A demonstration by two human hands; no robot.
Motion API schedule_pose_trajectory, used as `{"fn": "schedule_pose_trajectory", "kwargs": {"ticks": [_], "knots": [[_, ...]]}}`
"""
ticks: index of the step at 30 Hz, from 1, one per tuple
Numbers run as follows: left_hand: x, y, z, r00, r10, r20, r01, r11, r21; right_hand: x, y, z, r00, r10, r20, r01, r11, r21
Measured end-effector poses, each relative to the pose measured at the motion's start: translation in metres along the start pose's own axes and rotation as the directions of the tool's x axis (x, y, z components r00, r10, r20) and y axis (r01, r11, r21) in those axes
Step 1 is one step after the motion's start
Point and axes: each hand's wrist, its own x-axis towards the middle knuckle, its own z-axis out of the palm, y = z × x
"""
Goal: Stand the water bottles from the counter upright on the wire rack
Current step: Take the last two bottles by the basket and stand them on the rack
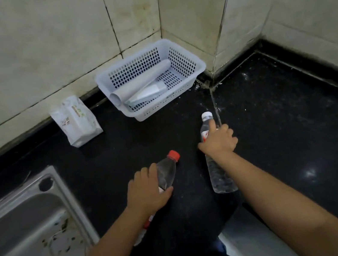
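Two clear water bottles lie on the black counter [277,131]. The red-capped bottle [167,168] lies at the centre, cap pointing away from me, and my left hand [147,190] is closed over its middle. To its right lies the white-capped bottle [216,173] with a red and white label, and my right hand [218,139] wraps around its upper part below the cap. No wire rack is in view.
A white perforated plastic basket [190,74] holding a rolled sheet and a tube stands in the tiled corner. A white packet of wipes [75,121] lies left of it. A steel sink [24,232] takes up the lower left.
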Motion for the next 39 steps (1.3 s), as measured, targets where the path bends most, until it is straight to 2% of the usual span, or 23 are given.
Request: {"fn": "schedule_pose_trajectory", "kwargs": {"ticks": [5, 11, 14, 17, 19, 21, 23, 27, 32, 34, 39], "knots": [[-0.004, 0.004, 0.003, 1.000, -0.004, -0.027, 0.006, 0.998, 0.067, -0.003, 0.001, -0.001, 1.000, 0.015, -0.005, -0.015, 1.000, 0.027], [-0.005, 0.004, 0.007, 0.990, 0.061, -0.128, -0.052, 0.996, 0.072, -0.055, 0.026, 0.003, 0.998, -0.060, -0.031, 0.060, 0.998, 0.013], [-0.007, 0.010, 0.002, 0.982, 0.114, -0.149, -0.104, 0.992, 0.075, -0.087, 0.041, 0.007, 0.994, -0.045, -0.101, 0.053, 0.995, 0.088], [-0.013, 0.030, -0.009, 0.958, 0.168, -0.234, -0.162, 0.986, 0.045, -0.118, 0.060, 0.003, 0.988, -0.013, -0.152, 0.041, 0.983, 0.182], [-0.015, 0.049, -0.017, 0.901, 0.296, -0.318, -0.288, 0.955, 0.073, -0.139, 0.075, -0.003, 0.983, 0.005, -0.186, 0.037, 0.974, 0.222], [-0.019, 0.073, -0.016, 0.795, 0.459, -0.397, -0.436, 0.887, 0.152, -0.160, 0.094, -0.013, 0.971, 0.057, -0.234, 0.010, 0.960, 0.278], [-0.032, 0.105, -0.015, 0.702, 0.559, -0.441, -0.548, 0.820, 0.166, -0.182, 0.117, -0.028, 0.945, 0.123, -0.303, -0.016, 0.943, 0.333], [-0.075, 0.181, -0.012, 0.523, 0.705, -0.480, -0.750, 0.647, 0.134, -0.239, 0.175, -0.054, 0.852, 0.275, -0.446, -0.062, 0.898, 0.436], [-0.162, 0.289, 0.012, 0.323, 0.786, -0.527, -0.903, 0.424, 0.078, -0.335, 0.269, -0.069, 0.674, 0.467, -0.572, -0.125, 0.836, 0.535], [-0.211, 0.331, 0.025, 0.283, 0.809, -0.516, -0.934, 0.356, 0.045, -0.378, 0.308, -0.073, 0.596, 0.532, -0.602, -0.146, 0.809, 0.570], [-0.352, 0.425, 0.052, 0.255, 0.842, -0.475, -0.966, 0.202, -0.162, -0.503, 0.407, -0.076, 0.367, 0.624, -0.690, -0.186, 0.776, 0.603]]}}
